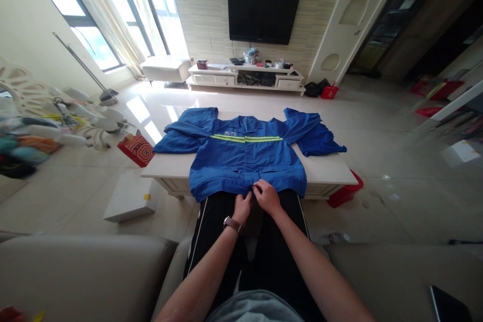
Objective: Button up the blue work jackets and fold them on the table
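A blue work jacket (245, 156) with a yellow-green reflective stripe lies spread flat on a white low table (328, 171), sleeves out to both sides. Its bottom hem hangs over the near table edge. My left hand (241, 207), with a watch on the wrist, pinches the hem at the middle front. My right hand (267, 196) is closed on the hem right beside it, the two hands almost touching. I sit on a sofa, black trousers below the hands.
A white box (130, 196) lies on the floor left of the table, a red bag (136, 148) beyond it, a red basket (345, 193) at the right. A dark phone (449, 304) rests on the sofa at my right. A TV cabinet (245, 78) stands far back.
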Motion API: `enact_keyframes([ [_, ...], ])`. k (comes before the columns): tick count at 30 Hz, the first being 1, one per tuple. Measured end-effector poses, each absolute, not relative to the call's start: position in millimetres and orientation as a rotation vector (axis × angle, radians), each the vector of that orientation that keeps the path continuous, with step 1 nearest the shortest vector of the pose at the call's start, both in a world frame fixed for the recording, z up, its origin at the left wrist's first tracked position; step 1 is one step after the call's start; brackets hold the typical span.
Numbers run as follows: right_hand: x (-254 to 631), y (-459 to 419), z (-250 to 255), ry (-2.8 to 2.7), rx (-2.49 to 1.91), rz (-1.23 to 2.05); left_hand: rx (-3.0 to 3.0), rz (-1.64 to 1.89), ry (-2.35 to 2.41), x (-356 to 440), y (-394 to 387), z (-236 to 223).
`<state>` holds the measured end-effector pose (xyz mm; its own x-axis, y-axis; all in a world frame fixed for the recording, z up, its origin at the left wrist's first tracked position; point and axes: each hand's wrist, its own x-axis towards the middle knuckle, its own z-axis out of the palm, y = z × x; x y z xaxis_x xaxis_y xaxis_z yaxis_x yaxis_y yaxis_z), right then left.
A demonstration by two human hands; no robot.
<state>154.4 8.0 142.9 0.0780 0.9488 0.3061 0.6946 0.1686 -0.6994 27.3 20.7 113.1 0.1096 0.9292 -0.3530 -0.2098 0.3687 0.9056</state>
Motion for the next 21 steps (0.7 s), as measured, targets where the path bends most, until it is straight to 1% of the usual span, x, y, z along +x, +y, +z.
enact_keyframes([
  [21, 155.3, 7.7, 143.9, -1.677, -1.574, 0.407, 0.876, 1.01, 1.159, 26.4, 19.3, 116.6],
])
